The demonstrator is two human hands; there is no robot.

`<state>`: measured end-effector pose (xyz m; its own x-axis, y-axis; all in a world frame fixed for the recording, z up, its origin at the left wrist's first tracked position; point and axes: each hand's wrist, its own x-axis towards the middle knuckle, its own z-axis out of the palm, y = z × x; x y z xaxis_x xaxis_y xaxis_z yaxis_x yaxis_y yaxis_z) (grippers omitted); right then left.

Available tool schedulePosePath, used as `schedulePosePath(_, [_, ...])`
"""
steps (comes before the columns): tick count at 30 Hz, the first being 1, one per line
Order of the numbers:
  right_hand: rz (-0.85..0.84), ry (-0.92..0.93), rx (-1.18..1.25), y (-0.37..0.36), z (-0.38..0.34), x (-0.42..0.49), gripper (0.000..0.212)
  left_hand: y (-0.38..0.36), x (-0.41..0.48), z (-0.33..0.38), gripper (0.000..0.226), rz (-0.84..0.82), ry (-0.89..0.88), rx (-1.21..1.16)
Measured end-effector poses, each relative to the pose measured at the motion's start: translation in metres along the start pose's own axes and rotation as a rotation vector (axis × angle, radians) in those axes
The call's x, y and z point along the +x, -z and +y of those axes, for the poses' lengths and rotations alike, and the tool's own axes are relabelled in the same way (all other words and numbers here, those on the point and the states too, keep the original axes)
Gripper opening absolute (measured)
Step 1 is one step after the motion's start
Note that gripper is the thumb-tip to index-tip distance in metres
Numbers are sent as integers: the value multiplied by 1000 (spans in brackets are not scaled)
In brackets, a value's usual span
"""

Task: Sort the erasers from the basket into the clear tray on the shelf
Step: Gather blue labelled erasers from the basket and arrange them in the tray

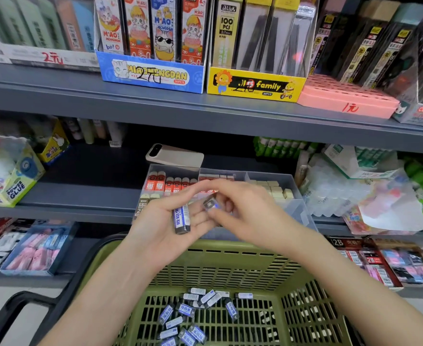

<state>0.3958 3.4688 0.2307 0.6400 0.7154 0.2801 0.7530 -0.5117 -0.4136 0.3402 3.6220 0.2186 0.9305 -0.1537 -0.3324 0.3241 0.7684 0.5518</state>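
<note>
Listener: Hands first. Where are they?

Onlooker: Both bare forearms reach forward from the near edge, over a green basket point(230, 267). They meet in front of the middle shelf point(80, 196). The left hand point(165, 223) comes in from the left with its palm turned up and towards the right.

Listener: Is it holding anything?

Onlooker: Yes. A blue-and-white eraser point(182, 219) stands nearly upright against its palm. The fingers are partly curled round it, not clenched.

Listener: And the other hand?

Onlooker: The right hand point(245, 211) comes in from the right with its back facing up. Its thumb and fingertips pinch a second eraser point(210, 205), seen end-on. That hand is somewhat blurred. The two hands touch at the fingertips, with the two erasers just beside each other.

Listener: Where is the tray?

Onlooker: The clear tray point(270, 176) sits on that shelf, just beyond the hands and partly hidden by them. It is divided into compartments. Red-sleeved erasers point(170, 184) stand in rows at the far left. Cream erasers point(276, 192) fill a compartment on the right. I cannot tell what the near right compartment holds.

Listener: What is in the basket?

Onlooker: Loose erasers point(193, 314) in the same blue-and-white sleeves lie scattered on its slatted floor, near and below the wrists. A pale flat device point(178, 156) lies on the shelf just beyond the tray.
</note>
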Motion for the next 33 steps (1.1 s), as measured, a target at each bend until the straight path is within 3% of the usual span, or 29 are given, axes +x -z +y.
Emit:
schedulePosePath(3, [17, -311, 330, 6, 23, 5, 25, 5, 3, 1, 36, 56, -45, 142])
schedulePosePath(8, [-98, -586, 305, -9, 55, 7, 24, 12, 6, 5, 25, 217, -111, 325])
schedulePosePath(15, [-256, -641, 221, -7, 62, 20, 16, 28, 5, 6, 29, 153, -108, 243])
schedulePosePath(24, [-783, -672, -135, -20, 45, 44, 24, 40, 1, -3, 37, 12, -54, 30])
schedulePosePath(28, [-915, -657, -234, -24, 45, 52, 29, 41, 1, -6, 23, 39, -80, 92])
schedulePosePath(33, [-955, -644, -248, -28, 50, 54, 29, 45, -1, -8, 26, 41, -128, 286])
